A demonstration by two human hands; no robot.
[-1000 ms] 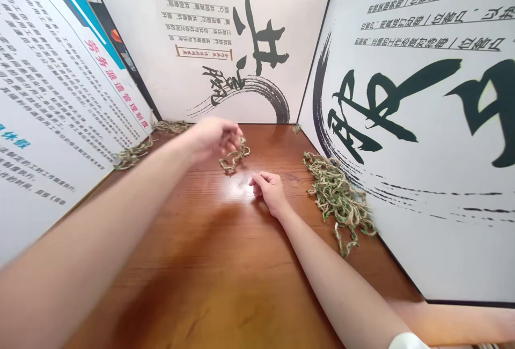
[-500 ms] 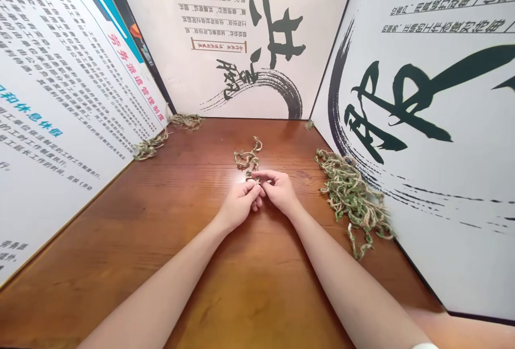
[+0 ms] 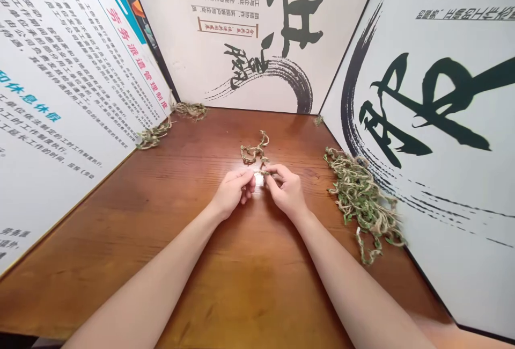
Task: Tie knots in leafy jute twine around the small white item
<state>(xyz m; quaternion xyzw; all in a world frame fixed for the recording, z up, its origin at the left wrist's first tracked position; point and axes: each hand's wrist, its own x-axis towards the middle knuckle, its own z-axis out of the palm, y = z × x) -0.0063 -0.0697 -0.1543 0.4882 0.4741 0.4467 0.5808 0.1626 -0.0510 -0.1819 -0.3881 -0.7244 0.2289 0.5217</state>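
A twine cord with small green leaves (image 3: 253,154) lies curled on the wooden table, its near end running up to my hands. Between thumb and fingers, my left hand (image 3: 234,190) pinches the end of this cord. Just to the right, my right hand (image 3: 286,190) pinches the same cord a short way along, so a little stretch of it spans the gap between the two hands. The fingertips cover the exact points of grip.
A tangled heap of leafy twine (image 3: 364,198) lies on the right, against the right panel (image 3: 454,220). Smaller twine bundles sit at the back left (image 3: 191,110) and by the left panel (image 3: 153,135). A back panel (image 3: 225,80) borders the brown table (image 3: 161,231).
My hands were close together and have drawn apart, left hand leftward, right hand rightward, with a short piece of the cord now showing between them. The camera view has shifted slightly.
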